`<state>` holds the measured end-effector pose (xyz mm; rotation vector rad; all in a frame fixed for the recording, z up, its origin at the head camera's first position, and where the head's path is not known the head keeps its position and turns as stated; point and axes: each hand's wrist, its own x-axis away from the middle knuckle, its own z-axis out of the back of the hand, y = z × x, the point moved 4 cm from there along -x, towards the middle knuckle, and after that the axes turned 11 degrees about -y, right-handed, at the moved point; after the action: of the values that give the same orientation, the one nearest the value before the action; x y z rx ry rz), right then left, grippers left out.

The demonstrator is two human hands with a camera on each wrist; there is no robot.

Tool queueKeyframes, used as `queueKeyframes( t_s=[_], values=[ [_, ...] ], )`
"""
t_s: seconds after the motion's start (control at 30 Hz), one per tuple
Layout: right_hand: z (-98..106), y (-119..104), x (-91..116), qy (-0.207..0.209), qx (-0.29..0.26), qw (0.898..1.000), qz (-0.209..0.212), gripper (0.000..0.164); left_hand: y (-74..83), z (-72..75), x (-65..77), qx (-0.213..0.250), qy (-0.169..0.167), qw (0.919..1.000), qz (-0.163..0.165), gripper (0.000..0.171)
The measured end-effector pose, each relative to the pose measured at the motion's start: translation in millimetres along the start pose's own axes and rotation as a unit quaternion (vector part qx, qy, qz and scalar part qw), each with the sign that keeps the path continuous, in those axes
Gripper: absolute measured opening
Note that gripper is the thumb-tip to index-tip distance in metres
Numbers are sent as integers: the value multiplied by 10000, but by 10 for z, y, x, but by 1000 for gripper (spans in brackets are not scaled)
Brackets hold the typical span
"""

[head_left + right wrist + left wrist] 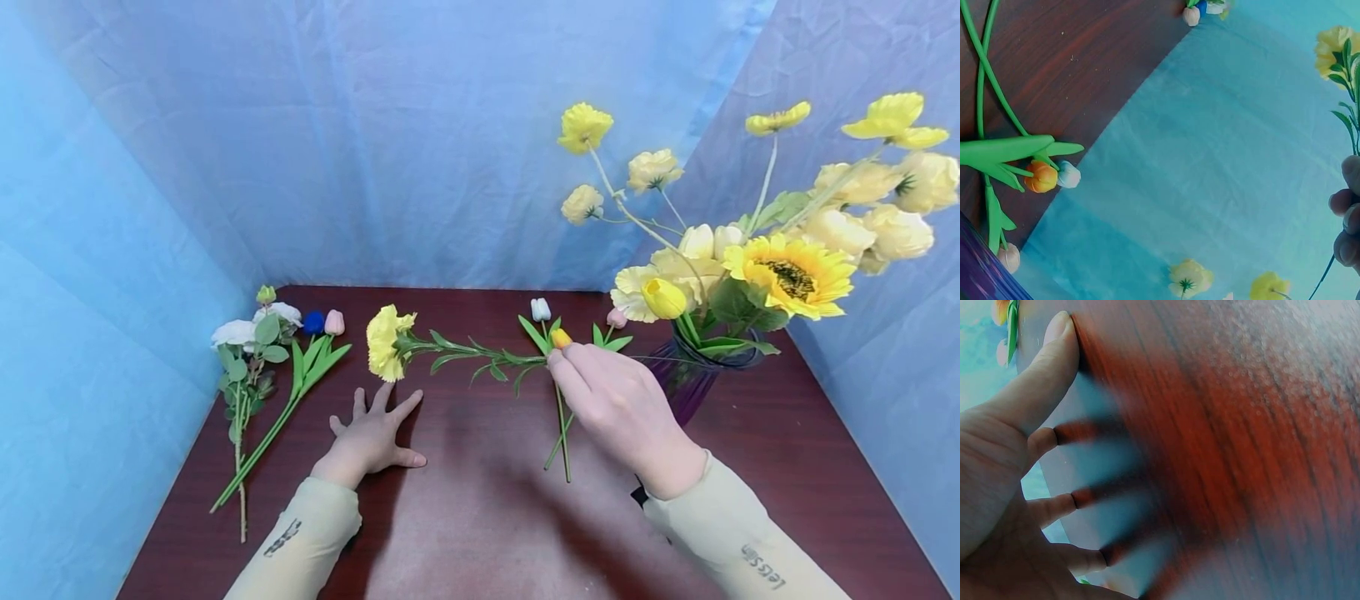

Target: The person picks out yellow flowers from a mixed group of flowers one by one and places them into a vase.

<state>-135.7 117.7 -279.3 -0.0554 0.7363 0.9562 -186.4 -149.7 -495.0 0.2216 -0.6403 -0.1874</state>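
My right hand (622, 408) grips the stem of a yellow carnation (387, 343) and holds it sideways above the table, its bloom to the left. In the right wrist view the curled fingers (1351, 219) close round that stem. Left of centre, my left hand (372, 437) rests on the table with its fingers spread, holding nothing. Beneath the right hand lie an orange tulip (560, 337), a pale blue-white tulip (541, 310) and a pink tulip (617, 317), partly hidden by the hand. Beyond it stands a purple glass vase (678, 379) filled with yellow and cream flowers.
On the table's left side lie white roses (236, 333), a blue tulip (313, 322) and another pink tulip (334, 322). A sunflower (789, 278) leans from the vase, with tall poppies (585, 127) spreading above. Blue cloth (420, 167) hangs around the dark red table (457, 517).
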Motion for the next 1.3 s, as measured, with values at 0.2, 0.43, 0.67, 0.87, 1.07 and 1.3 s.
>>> queueKeyframes(
  t_s=[0.2,0.43,0.67,0.87,1.07,1.3],
  values=[
    [47,9,-47,11,-65,9999,117,19,-15,2,2,27,44,9999,-90,101],
    [38,109,-4,77,-89,9999,-119,18,-10,-9,-2,17,47,10000,-39,101],
    [64,370,163,728,-297,9914,-1050,18,22,0,12,-47,5,10000,31,102],
    [191,551,267,1498,-239,9634,-2209,23,37,3,13,-13,124,9999,17,102],
    [387,659,317,2243,-151,9276,-2984,11,47,12,13,18,140,9999,-11,102],
    [455,840,467,2562,-354,8963,-3601,12,37,7,9,17,94,10000,13,103]
  ],
)
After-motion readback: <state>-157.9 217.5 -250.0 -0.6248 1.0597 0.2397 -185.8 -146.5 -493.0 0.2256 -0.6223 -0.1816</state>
